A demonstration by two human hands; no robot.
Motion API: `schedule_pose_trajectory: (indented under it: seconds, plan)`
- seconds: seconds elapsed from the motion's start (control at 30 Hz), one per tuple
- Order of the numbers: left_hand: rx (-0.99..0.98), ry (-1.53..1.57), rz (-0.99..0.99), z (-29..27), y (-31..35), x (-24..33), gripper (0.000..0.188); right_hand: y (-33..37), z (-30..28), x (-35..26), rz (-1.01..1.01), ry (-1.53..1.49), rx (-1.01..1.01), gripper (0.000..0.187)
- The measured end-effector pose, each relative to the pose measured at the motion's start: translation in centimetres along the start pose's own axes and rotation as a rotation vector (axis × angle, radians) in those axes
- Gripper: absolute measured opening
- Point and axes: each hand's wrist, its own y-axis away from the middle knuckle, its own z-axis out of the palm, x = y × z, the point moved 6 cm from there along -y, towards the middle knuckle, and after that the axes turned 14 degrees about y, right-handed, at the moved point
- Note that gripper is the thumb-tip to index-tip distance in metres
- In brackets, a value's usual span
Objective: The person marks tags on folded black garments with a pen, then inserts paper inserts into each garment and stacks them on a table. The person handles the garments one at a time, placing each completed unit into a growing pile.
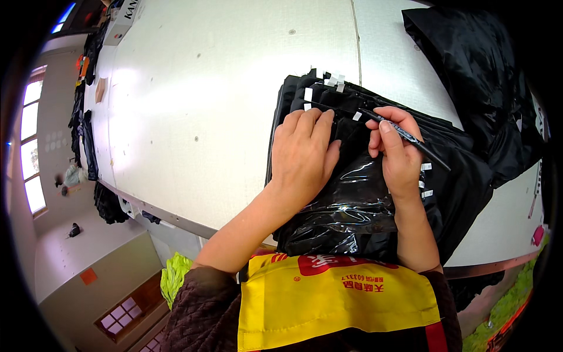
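Head view: looking straight down at a pale table (205,88), with a dark pile sitting right up by its near edge, a bit right of the middle.
Black cloth stack (451,152): folded layers, kinda messy, little white tags poking out on the side toward the table's far edge. More tags show along the right of the shiny bit.
Shiny black piece (360,188): lies on top, between the forearms, toward the near edge. Could be plastic or slick fabric, can't tell.
Left hand (304,144): palm down on the stack, fingers almost straight and close together, thumb out to the side. Can't see if anything's pinched under the fingertips.
Right hand (399,144): curled up, thumb and fingers closed around a pen.
Black pen (431,154): in that grip, above the stack. Long axis goes diagonal, one end toward the far left corner of the table, the other toward the near right.
Small white tag (357,116): this is the spot that matters imo. It's in the gap between the hands, just beside the pen's far-left end, left of the right hand's fingers. Right hand's a touch nearer.
Black garment (463,53): heaped farther back, toward the table's right edge.
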Motion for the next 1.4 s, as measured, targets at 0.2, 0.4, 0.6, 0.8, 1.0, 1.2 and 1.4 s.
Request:
schedule_pose_trajectory:
  seconds: [0.2, 0.4, 0.6, 0.8, 1.0, 1.2, 1.4]
  plan:
    - [0.04, 0.038, -0.037, 0.9, -0.9, -0.5, 0.025, -0.1, -0.5, 0.0, 0.015, -0.101, 0.025, 0.021]
    - [0.075, 0.107, 0.188, 1.3, -0.1, 0.6, 0.019, 0.1, -0.4, -0.4, -0.006, -0.089, 0.035, 0.022]
    - [-0.084, 0.521, -0.47, 3.0, -0.8, -1.2, 0.018, 0.5, -0.9, -1.0, -0.087, 0.102, 0.087, 0.021]
    - [-0.155, 0.698, -0.621, 4.9, -1.7, -3.0, 0.022, 0.5, -1.1, -0.7, -0.084, 0.247, 0.122, 0.018]
    - [-0.186, 0.909, -0.764, 6.0, -1.0, -5.0, 0.019, 0.6, -0.7, -1.0, -0.136, 0.527, 0.116, 0.014]
    - [-0.193, 0.94, -0.778, 6.2, -1.0, -5.2, 0.02, 0.5, -0.5, -0.9, -0.154, 0.563, 0.097, 0.014]
    - [-0.179, 0.967, -0.764, 5.9, -1.1, -4.9, 0.024, 0.3, -0.2, -1.1, -0.162, 0.598, 0.067, 0.014]
